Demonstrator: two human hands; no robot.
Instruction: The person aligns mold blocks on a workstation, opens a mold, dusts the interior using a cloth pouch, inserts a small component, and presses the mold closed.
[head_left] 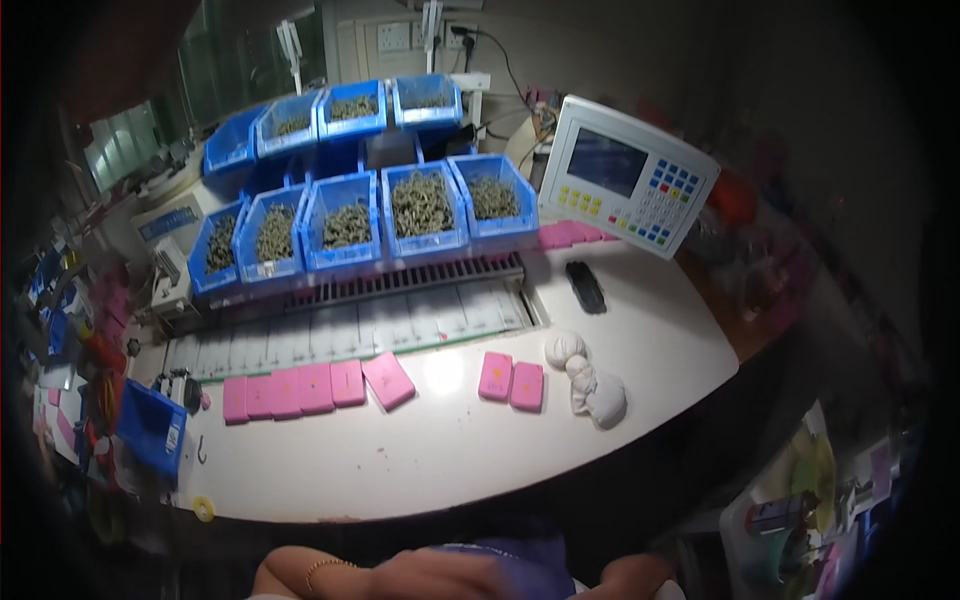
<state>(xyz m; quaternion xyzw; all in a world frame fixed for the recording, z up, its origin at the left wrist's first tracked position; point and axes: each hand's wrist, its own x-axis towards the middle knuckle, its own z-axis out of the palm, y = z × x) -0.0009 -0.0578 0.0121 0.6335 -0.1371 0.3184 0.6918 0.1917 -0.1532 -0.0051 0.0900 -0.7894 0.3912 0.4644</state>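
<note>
Ok so blue bins (428, 243) first: ten that show clearly, four in the back row, five in the front row, one off by itself on the left. Pink blocks (315, 388): eight, split six and two. The other pink pieces (572, 234) overlap too much to count. Then it's singles: one keypad console (628, 178), one black object (586, 287), one white bundle (600, 397), one hook (202, 451), one yellow ring (203, 508). Three wall sockets (393, 37) too.
</note>
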